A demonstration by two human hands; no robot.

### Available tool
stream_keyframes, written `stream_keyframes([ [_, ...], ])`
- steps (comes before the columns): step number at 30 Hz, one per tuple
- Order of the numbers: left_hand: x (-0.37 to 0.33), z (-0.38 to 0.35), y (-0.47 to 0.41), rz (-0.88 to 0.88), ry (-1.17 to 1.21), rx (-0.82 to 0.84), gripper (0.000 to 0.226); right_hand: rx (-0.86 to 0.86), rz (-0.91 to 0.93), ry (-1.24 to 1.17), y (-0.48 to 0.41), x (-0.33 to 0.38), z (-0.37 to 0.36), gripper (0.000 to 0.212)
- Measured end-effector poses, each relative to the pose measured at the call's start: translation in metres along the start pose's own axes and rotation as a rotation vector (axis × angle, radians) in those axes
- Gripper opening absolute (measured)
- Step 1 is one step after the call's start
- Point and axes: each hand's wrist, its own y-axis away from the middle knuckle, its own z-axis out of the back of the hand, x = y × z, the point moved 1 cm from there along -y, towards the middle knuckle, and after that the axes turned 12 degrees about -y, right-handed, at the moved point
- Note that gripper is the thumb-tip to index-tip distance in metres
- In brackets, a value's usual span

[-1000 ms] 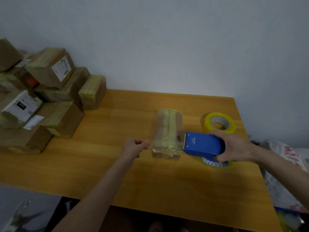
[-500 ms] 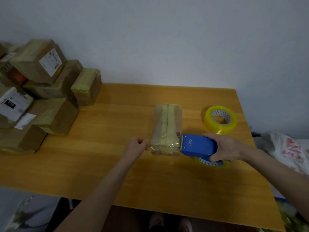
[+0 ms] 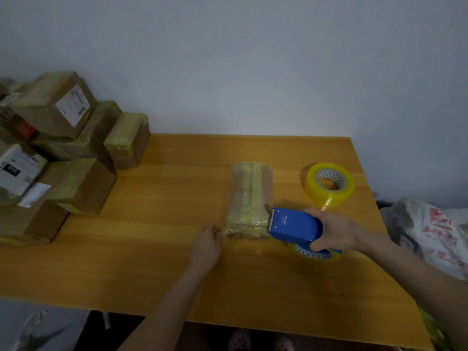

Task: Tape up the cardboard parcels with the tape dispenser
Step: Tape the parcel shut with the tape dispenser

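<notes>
A small cardboard parcel [image 3: 250,198], wrapped in yellowish clear tape, lies on the wooden table [image 3: 157,249] near its middle. My right hand [image 3: 336,229] grips a blue tape dispenser [image 3: 293,225], whose toothed front edge sits against the parcel's near right corner. A stretch of clear tape runs across the parcel's near end toward my left hand [image 3: 206,245]. That hand sits just left of the parcel's near end, fingers curled, pinching the tape's free end. The dispenser's tape roll [image 3: 314,253] shows beneath it.
A spare roll of yellowish tape [image 3: 329,184] stands right of the parcel, near the table's right edge. A pile of several taped parcels [image 3: 63,153] fills the table's left end. A white plastic bag [image 3: 435,231] lies beyond the right edge. A pale wall stands behind.
The dispenser has closed in leftward until its toothed edge meets the parcel's near right corner. My left hand has shifted toward the parcel's near left side, still pinching the tape.
</notes>
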Motion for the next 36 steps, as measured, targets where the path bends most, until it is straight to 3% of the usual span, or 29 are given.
stream_keyframes([
  [2, -0.005, 0.015, 0.004, -0.097, 0.038, -0.291, 0.019, -0.010, 0.008, -0.027, 0.000, -0.002, -0.004, 0.070],
  [4, -0.022, 0.029, 0.007, -0.383, -0.036, -0.468, 0.027, -0.017, 0.027, -0.031, -0.001, -0.004, -0.007, 0.070],
  [6, -0.047, 0.030, 0.013, -0.648, -0.130, -0.332, 0.044, -0.027, 0.046, -0.007, 0.000, -0.005, -0.008, 0.067],
  [7, -0.056, 0.024, 0.016, -0.702, -0.207, -0.213, 0.051, -0.031, 0.055, 0.015, 0.002, -0.005, -0.009, 0.067],
  [9, -0.062, 0.008, 0.015, -0.715, -0.365, -0.092, 0.051, -0.044, 0.079, 0.055, 0.005, -0.005, -0.009, 0.068],
  [11, -0.058, 0.000, 0.012, -0.685, -0.429, -0.081, 0.049, -0.068, 0.089, 0.095, 0.008, -0.008, -0.008, 0.070],
  [18, -0.051, 0.001, 0.005, -0.722, -0.401, -0.081, 0.048, -0.038, 0.070, 0.068, 0.023, -0.020, 0.006, 0.073],
  [23, -0.052, 0.003, 0.006, -0.723, -0.389, -0.114, 0.047, -0.028, -0.041, 0.214, 0.040, -0.036, 0.022, 0.075],
  [28, -0.052, -0.002, 0.005, -0.714, -0.384, -0.132, 0.049, 0.009, -0.061, 0.401, 0.020, -0.011, 0.008, 0.060],
  [36, -0.051, -0.005, 0.003, -0.725, -0.342, -0.130, 0.051, 0.124, -0.120, 0.476, -0.014, 0.030, 0.005, 0.057],
])
